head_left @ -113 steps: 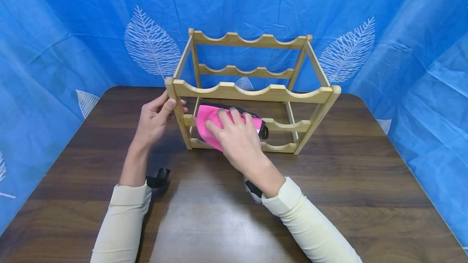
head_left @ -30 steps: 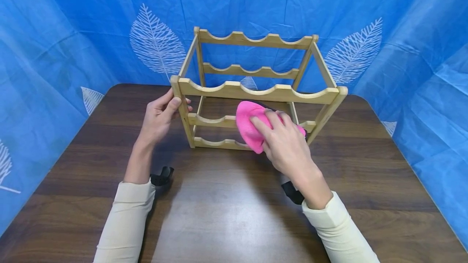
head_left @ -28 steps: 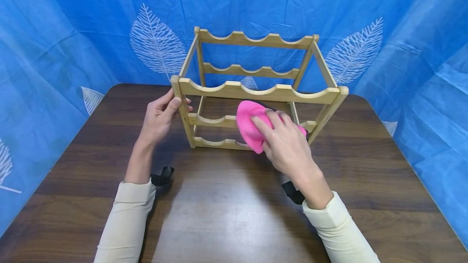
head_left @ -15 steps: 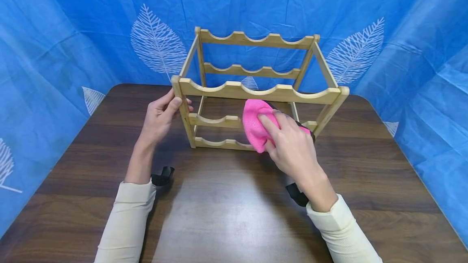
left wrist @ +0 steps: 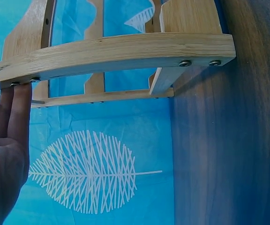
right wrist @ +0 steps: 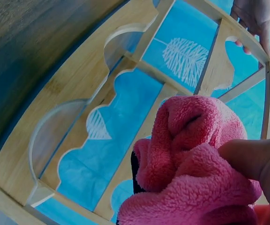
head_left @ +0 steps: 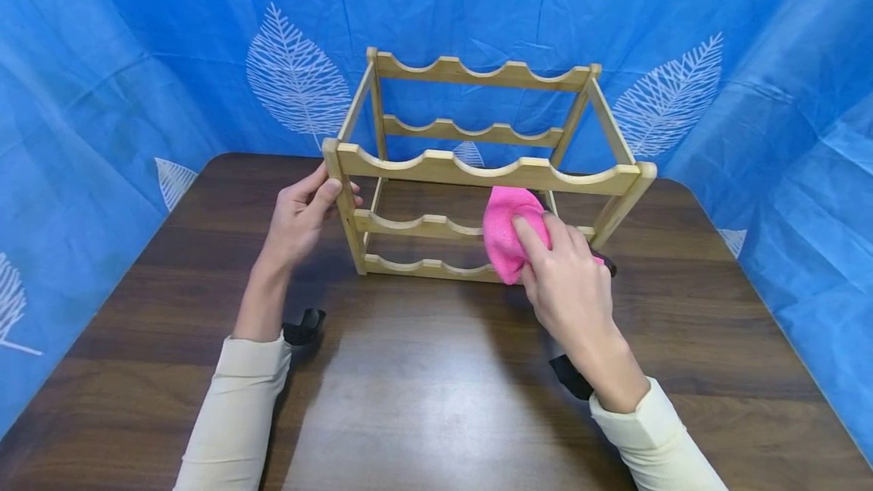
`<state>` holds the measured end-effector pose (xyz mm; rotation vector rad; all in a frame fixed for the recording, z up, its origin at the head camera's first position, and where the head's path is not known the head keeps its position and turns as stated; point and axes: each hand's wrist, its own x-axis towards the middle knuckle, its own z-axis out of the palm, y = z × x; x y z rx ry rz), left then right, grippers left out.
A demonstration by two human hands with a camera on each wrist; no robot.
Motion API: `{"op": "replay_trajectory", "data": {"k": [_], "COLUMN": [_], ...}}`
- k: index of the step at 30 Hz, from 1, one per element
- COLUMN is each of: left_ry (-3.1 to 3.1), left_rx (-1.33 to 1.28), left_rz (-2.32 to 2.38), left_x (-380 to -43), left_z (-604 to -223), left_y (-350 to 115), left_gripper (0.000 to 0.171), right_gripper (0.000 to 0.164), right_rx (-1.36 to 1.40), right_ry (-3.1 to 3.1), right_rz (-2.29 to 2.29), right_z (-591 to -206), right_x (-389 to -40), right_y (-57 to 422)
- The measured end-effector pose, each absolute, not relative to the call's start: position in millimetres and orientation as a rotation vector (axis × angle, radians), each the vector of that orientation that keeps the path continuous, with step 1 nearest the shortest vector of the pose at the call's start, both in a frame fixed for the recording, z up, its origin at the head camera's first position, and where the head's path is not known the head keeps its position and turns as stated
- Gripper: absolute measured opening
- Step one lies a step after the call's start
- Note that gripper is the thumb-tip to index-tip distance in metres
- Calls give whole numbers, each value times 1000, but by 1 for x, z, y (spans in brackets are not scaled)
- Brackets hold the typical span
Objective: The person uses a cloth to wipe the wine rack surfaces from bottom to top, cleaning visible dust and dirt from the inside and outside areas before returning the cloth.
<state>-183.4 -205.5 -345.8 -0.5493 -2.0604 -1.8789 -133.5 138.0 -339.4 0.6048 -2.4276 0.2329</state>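
Rightward along the rack (head_left: 436,167) has moved the pink cloth (head_left: 501,237), gripped by the right hand (head_left: 571,290); the left hand (head_left: 295,220) grips a post (head_left: 351,235).

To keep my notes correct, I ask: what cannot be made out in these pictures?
Head view: part of the middle front rail, behind pink cloth and right hand.
Right wrist view: the black piece's shape, covered by the cloth.
Left wrist view: left hand, partly beyond left edge.
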Motion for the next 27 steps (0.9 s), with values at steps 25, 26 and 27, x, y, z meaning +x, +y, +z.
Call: {"op": "replay_trajectory", "data": {"k": [25, 26, 27], "left_ry": [-2104, -2103, -2103], "left_rx": [-491, -491, -489], "left_rz": [-1816, -1816, -1817], "left_x": [-182, -182, -182], "left_z": [-346, -346, -346], "left_y": [-203, -203, -203], "left_gripper": [40, 40, 40], "right_gripper": [51, 51, 51], "right_rx": [997, 1043, 1084], "right_ry": [-2226, -2206, -2199], "right_rz": [315, 330, 343], "right_z": [-335, -335, -334], "right_x": [-112, -111, -109], "right_y": [125, 121, 116]}}
